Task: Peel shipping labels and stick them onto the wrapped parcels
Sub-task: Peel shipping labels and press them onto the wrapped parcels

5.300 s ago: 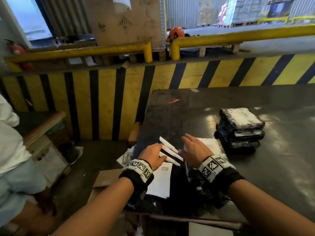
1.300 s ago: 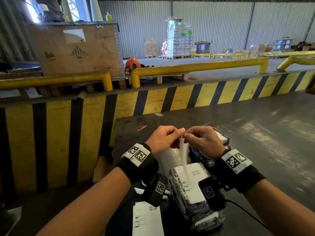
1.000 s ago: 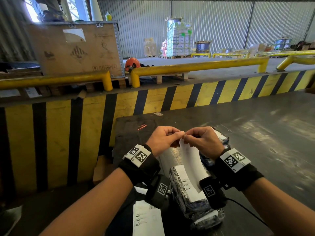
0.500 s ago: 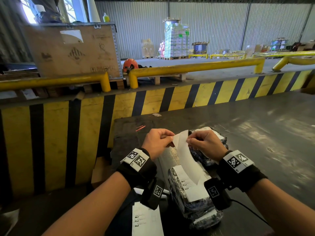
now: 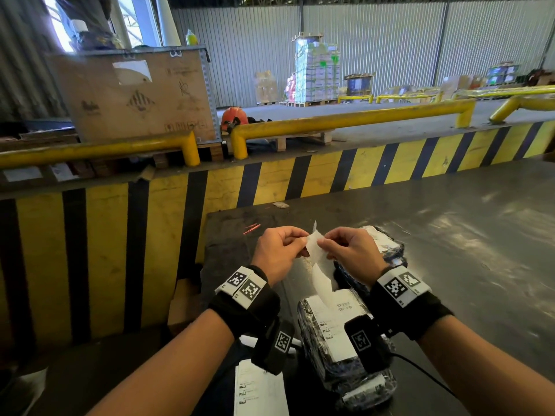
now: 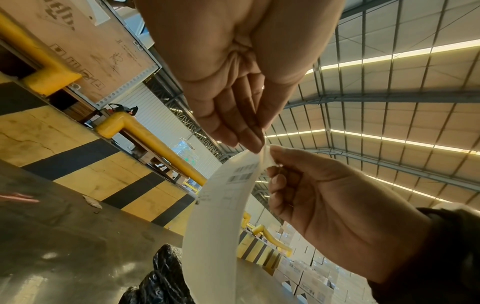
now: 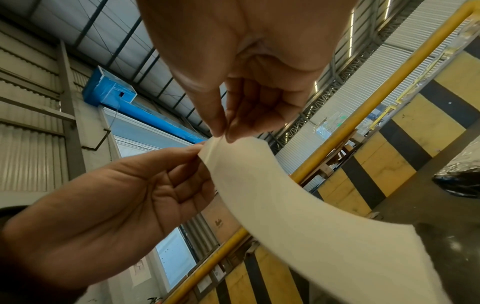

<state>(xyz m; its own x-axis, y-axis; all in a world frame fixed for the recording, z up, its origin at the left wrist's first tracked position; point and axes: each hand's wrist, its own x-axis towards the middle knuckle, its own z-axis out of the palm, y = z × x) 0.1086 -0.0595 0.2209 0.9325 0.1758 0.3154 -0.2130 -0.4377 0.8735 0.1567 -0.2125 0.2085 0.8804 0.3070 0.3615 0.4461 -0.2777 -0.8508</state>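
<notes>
Orange helmet [image 5: 234, 117] behind yellow rail [image 5: 345, 120]

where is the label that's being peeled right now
In the head view the label hangs in the air at centre, its top corner pinched between the left hand and right hand, above the near wrapped parcel.

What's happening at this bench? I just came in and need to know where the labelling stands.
A person is peeling a shipping label held up over the table. The left hand and right hand each pinch its top edge, working the layers apart. The wrapped parcel below already carries a label; further black-wrapped parcels lie behind the right hand, and another label sheet lies by the near edge.
</notes>
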